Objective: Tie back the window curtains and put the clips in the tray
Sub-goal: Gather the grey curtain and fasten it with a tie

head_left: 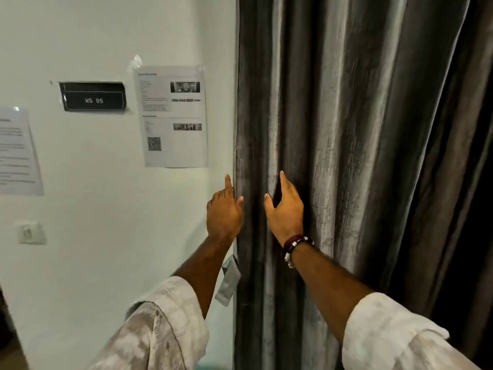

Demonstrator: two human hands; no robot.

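Where hands (254,212) meet: curtain (333,156) (between).

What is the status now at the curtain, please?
Left hand at curtain edge, forefinger straight. Right hand open, fingers in a fold. Tie-back strap hangs loose. No clips or tray visible.

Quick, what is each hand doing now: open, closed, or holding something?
Left hand: open, index finger straight, at the edge of the grey curtain.
Right hand: open, fingers reaching into a curtain fold, holding nothing.

Left paper (16,150) cropped, print illegible
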